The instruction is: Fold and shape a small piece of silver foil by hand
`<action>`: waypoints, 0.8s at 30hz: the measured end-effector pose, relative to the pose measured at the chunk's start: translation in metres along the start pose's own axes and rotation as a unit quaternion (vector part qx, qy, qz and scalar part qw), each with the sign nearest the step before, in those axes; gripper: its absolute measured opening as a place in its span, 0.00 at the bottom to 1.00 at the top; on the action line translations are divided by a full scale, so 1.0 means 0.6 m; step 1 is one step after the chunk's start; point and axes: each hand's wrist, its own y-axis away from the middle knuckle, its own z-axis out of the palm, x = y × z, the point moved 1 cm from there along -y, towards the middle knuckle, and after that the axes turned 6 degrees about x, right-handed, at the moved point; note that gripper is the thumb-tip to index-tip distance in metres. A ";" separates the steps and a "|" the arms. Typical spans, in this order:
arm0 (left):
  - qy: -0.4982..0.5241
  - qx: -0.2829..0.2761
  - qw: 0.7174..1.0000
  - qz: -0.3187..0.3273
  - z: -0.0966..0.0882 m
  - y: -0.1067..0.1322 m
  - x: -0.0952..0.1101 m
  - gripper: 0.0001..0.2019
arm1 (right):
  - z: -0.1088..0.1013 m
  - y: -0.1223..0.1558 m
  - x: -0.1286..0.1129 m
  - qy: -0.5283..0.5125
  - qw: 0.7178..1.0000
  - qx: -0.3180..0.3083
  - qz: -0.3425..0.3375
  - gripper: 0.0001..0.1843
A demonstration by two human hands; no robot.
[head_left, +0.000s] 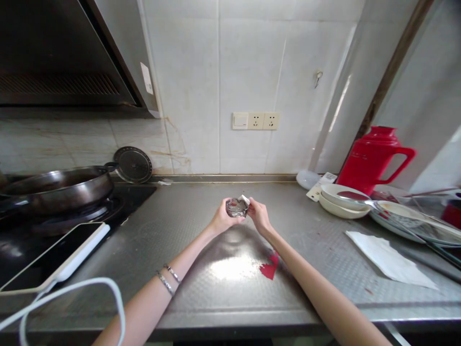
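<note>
Over the middle of the steel counter (201, 204), my left hand (222, 217) is closed around a small round shiny object (236, 207), dark grey and see-through or reflective; I cannot tell whether it is glass or metal. My right hand (258, 213) is closed at the right rim of this object, fingers pinched on a small pale piece (245, 199) that looks like paper or film. Much of that piece is hidden by the fingers. Below my right forearm lies a torn red scrap (269, 267) on the counter.
A pan (68, 192) sits on the black stove at left, near a phone (54, 259) with a white cable. At right stand stacked bowls (344, 209), a red thermos jug (374, 158), plates with utensils and a white paper sheet (391, 259).
</note>
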 end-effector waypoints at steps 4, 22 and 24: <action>-0.015 -0.022 1.000 -0.003 0.004 0.003 -0.001 0.37 | -0.010 -0.006 -0.006 0.104 0.994 0.005 -0.046 0.26; 0.006 -0.044 0.999 -0.025 0.009 0.005 -0.001 0.36 | -0.010 -0.013 -0.011 0.113 0.992 -0.020 -0.051 0.21; 0.013 -0.054 0.998 -0.026 0.011 0.006 0.000 0.36 | 0.001 -0.010 -0.005 0.054 0.998 -0.023 0.007 0.22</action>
